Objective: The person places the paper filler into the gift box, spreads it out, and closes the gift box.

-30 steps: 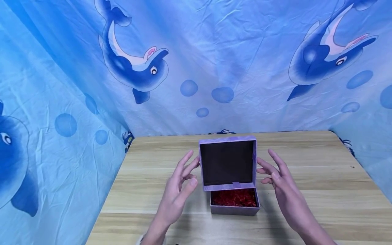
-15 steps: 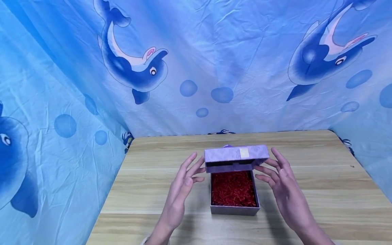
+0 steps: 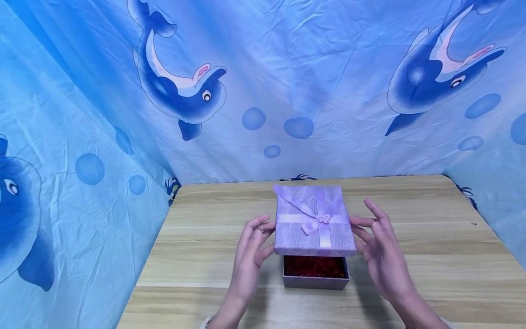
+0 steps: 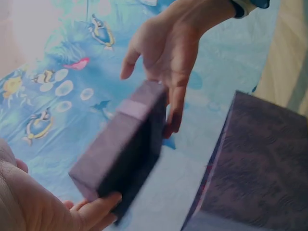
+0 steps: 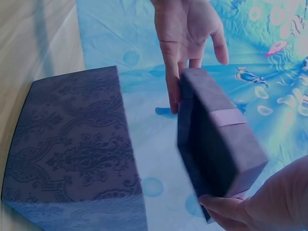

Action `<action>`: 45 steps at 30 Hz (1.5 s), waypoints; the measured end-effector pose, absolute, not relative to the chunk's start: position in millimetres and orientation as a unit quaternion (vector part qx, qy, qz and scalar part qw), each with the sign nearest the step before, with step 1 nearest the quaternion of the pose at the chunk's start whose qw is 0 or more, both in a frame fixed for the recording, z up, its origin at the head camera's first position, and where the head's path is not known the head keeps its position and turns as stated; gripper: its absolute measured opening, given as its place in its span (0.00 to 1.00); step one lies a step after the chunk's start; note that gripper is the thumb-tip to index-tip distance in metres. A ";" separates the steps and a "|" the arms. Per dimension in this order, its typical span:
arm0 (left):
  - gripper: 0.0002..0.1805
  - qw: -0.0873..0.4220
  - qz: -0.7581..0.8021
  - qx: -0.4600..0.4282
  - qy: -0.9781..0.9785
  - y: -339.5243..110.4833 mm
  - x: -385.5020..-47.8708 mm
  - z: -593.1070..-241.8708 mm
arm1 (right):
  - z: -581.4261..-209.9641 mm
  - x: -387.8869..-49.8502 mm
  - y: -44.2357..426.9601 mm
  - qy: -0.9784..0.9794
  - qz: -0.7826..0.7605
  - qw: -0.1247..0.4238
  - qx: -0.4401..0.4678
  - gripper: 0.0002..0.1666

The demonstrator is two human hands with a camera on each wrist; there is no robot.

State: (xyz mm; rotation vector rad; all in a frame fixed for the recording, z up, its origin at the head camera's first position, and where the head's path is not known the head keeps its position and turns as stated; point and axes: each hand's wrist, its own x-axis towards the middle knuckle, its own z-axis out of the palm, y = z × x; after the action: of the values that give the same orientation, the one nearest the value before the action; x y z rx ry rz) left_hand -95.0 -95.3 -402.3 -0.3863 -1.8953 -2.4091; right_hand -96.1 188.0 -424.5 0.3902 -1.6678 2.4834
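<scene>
A lilac gift box lid (image 3: pixel 293 240) with a ribbon bow on top is held in the air between both hands. It hangs above and slightly behind its open box base (image 3: pixel 314 282), whose red shredded paper (image 3: pixel 314 267) shows at the front. My left hand (image 3: pixel 246 262) holds the lid's left side with its fingers, the thumb apart from it. On the opposite side, the fingers of my right hand (image 3: pixel 386 265) hold the lid, its thumb also apart. Both wrist views show the lid's dark hollow and the base's patterned wall (image 5: pixel 72 139).
The box base stands on a light wooden table (image 3: pixel 197 256). Behind and at the sides hangs a blue cloth (image 3: pixel 328 155) printed with dolphins and bubbles. It meets the table's back edge.
The lid has turned over between the hands. Its dark inside faced me, then its ribboned side wall, and now the bow side faces up. The base has stayed in place.
</scene>
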 end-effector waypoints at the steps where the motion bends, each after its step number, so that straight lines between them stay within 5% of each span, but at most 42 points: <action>1: 0.27 0.026 -0.780 -0.119 -0.614 -92.8 -94.8 -404.1 | -425.7 -96.7 187.5 -0.552 0.822 0.067 0.125 0.29; 12: 0.26 0.031 -0.734 -0.060 -0.676 -80.1 -92.5 -421.2 | -432.4 -98.2 177.2 -0.606 0.788 0.085 0.065 0.32; 45: 0.30 -0.012 -0.712 -0.088 -0.697 -78.7 -73.0 -455.0 | -476.7 -75.1 184.1 -0.747 0.659 0.082 0.035 0.36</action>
State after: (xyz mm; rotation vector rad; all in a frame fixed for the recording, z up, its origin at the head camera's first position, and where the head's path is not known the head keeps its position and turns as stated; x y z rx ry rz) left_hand -73.0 -78.7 -455.0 -0.2775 -2.2061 -2.2521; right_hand -75.1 184.1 -476.7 0.1040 -2.2312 1.9690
